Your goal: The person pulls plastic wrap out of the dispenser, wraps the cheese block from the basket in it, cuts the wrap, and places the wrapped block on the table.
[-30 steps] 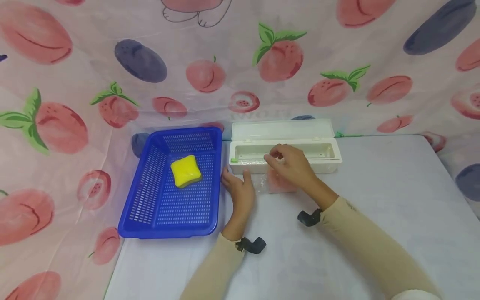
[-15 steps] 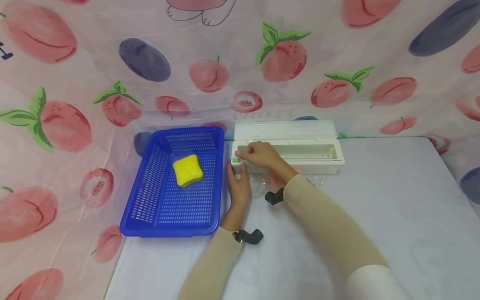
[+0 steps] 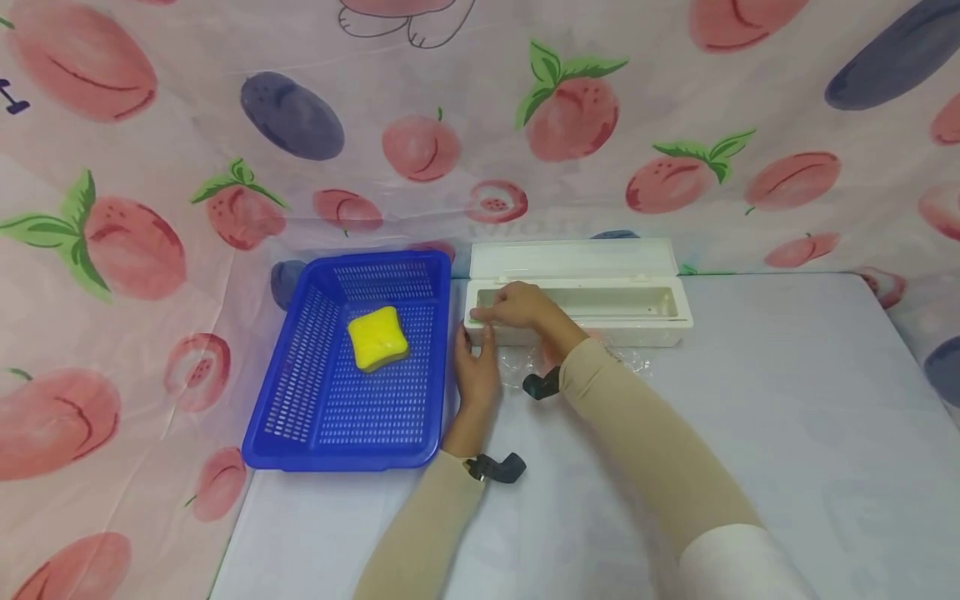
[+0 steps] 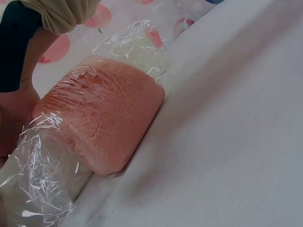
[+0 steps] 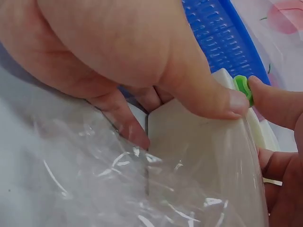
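Note:
A white cling film dispenser (image 3: 637, 335) stands at the back of the table, its lid (image 3: 573, 260) raised. My left hand (image 3: 477, 375) grips the dispenser's left front corner, thumb on the front face and fingers round the end. At that corner my right hand (image 3: 517, 307) has its thumb against a green slide cutter (image 5: 242, 86), other fingers curled over the box. Clear cling film (image 5: 113, 184) hangs down the front face. Below lies a soft-looking pink block (image 4: 109, 113) under the film, mostly hidden by the right wrist in the head view.
To the left stands a blue perforated basket (image 3: 337, 461) with a yellow cushion-shaped sponge (image 3: 377, 337) inside. A fruit-print sheet (image 3: 420, 75) hangs behind the table (image 3: 810, 433). Black wrist mounts (image 3: 504, 468) stick out from both sleeves.
My right hand has moved left along the dispenser from above the pink block to the green slide cutter, its thumb now covering it. My left hand has closed in on the dispenser's corner.

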Motion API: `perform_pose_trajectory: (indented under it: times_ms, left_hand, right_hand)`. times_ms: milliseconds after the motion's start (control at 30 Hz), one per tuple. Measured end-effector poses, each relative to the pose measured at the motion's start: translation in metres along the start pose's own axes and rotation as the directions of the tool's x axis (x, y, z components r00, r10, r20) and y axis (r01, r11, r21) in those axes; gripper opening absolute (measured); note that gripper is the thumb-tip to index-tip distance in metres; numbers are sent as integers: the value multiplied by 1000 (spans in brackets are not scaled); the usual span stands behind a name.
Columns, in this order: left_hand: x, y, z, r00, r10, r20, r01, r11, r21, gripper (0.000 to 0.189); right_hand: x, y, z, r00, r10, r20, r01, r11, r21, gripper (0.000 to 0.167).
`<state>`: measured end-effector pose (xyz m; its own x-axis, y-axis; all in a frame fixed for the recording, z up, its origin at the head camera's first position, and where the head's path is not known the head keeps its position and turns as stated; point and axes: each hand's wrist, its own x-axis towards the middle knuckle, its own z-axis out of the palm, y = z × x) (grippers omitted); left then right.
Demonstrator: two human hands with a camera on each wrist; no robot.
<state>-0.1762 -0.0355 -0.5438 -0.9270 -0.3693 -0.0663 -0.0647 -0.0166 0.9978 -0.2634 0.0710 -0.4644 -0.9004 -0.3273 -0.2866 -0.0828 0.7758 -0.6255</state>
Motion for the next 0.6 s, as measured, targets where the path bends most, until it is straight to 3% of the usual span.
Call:
perform_pose_trajectory:
  times_ms: [400,600]
  left_hand:
    - [4,-2,-2,1000,-25,-15,25,1000,-6,55]
    - [5,-4,-2,999,13,-34,-14,999,-29,52]
  right_hand:
    - [0,0,-11,1000,6,31,-5,999,-40,49]
    - [1,-1,-14,998,43,46,-40,997,-61,51]
